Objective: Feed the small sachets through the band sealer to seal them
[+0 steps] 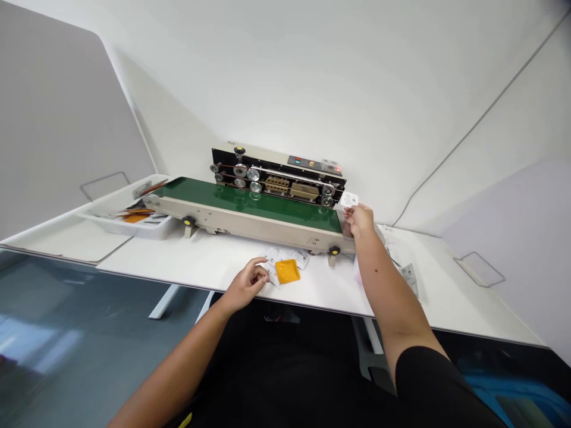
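While the right hand (359, 219) pinches a sachet (348, 200), the sealer (250, 205) stands beside it.

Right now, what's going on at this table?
A person is at a white table with a machine that has a green belt. Their right hand holds a small white packet at the belt's right end. The left hand rests on the table, fingertips at a few white packets lying beside an orange packet. A white tray with orange items stands at the belt's left end.
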A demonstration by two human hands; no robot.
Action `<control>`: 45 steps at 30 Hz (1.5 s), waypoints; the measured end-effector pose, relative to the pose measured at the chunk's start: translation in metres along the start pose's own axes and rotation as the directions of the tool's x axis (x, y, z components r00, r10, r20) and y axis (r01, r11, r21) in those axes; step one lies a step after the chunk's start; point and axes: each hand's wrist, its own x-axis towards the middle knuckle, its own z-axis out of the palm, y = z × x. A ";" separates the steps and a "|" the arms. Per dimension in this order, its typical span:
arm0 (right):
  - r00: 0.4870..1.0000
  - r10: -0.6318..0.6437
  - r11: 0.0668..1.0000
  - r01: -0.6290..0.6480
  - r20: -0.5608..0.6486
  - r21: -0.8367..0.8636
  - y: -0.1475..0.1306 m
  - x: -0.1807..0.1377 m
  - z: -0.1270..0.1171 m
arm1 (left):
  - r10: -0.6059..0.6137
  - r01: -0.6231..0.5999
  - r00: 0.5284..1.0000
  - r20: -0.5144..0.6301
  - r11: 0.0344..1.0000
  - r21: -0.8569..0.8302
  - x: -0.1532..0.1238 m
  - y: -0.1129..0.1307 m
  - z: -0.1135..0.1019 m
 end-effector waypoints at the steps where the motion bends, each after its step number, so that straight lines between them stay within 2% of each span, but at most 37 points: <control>1: 1.000 0.015 1.000 -0.015 0.027 0.002 0.002 -0.001 0.004 | 0.001 -0.001 1.000 0.001 1.000 0.005 0.000 0.001 0.000; 8: 0.994 0.058 0.998 -0.059 0.095 0.007 0.008 -0.007 0.033 | 0.011 -0.012 1.000 0.002 1.000 0.027 -0.001 0.002 -0.001; 16: 0.981 0.075 0.996 -0.064 0.177 -0.065 0.011 -0.011 0.040 | 0.006 -0.006 1.000 -0.003 0.998 0.062 -0.001 0.002 0.000; 18: 0.981 0.007 0.983 0.029 0.192 -0.181 0.010 -0.016 0.039 | 0.006 -0.005 1.000 -0.005 0.997 0.076 -0.001 0.003 -0.001; 20: 0.960 -0.206 0.899 0.263 0.191 -0.350 0.011 -0.030 0.037 | 0.014 -0.012 1.000 -0.017 0.992 0.126 0.000 0.004 -0.001; 22: 0.858 -0.467 0.721 0.509 0.212 -0.471 0.018 -0.056 0.034 | 0.053 -0.042 0.998 -0.038 0.969 0.245 0.001 0.005 -0.001; 23: 0.791 -0.562 0.630 0.599 0.242 -0.494 0.024 -0.073 0.032 | 0.086 -0.068 0.995 -0.042 0.944 0.324 0.002 0.005 0.000; 24: 0.739 -0.602 0.566 0.662 0.303 -0.491 0.033 -0.091 0.031 | 0.124 -0.098 0.991 -0.039 0.909 0.405 0.003 0.004 0.001; 26: 0.651 -0.561 0.502 0.758 0.511 -0.416 0.055 -0.129 0.029 | 0.188 -0.156 0.982 -0.003 0.822 0.548 0.006 0.001 0.005; 27: 0.578 -0.495 0.482 0.804 0.649 -0.348 0.068 -0.146 0.028 | 0.201 -0.172 0.979 0.020 0.778 0.604 0.007 -0.001 0.008; 29: 0.380 -0.336 0.447 0.870 0.862 -0.210 0.094 -0.171 0.025 | 0.182 -0.176 0.981 0.068 0.685 0.707 0.008 -0.007 0.014; 30: 0.326 -0.274 0.435 0.881 0.905 -0.186 0.105 -0.179 0.023 | 0.165 -0.171 0.983 0.084 0.640 0.749 0.008 -0.009 0.016; 31: 0.293 -0.216 0.424 0.888 0.931 -0.181 0.115 -0.183 0.021 | 0.153 -0.170 0.983 0.097 0.601 0.781 0.008 -0.011 0.018; 32: 0.286 -0.167 0.413 0.889 0.944 -0.197 0.124 -0.184 0.019 | 0.143 -0.169 0.984 0.106 0.570 0.804 0.007 -0.013 0.020; 35: 0.310 -0.074 0.393 0.883 0.948 -0.258 0.139 -0.179 0.012 | 0.149 -0.175 0.982 0.114 0.519 0.837 0.005 -0.011 0.024; 40: 0.312 -0.109 0.440 0.866 0.944 -0.236 0.148 -0.170 0.009 | 0.160 -0.171 0.982 0.105 0.492 0.854 0.005 -0.003 0.028; 43: 0.369 -0.151 0.504 0.827 0.917 -0.250 0.151 -0.169 0.011 | 0.149 -0.172 0.982 0.114 0.472 0.865 0.005 -0.003 0.028; 45: 0.437 -0.179 0.554 0.785 0.881 -0.277 0.151 -0.169 0.012 | 0.147 -0.173 0.982 0.118 0.467 0.867 0.006 -0.005 0.028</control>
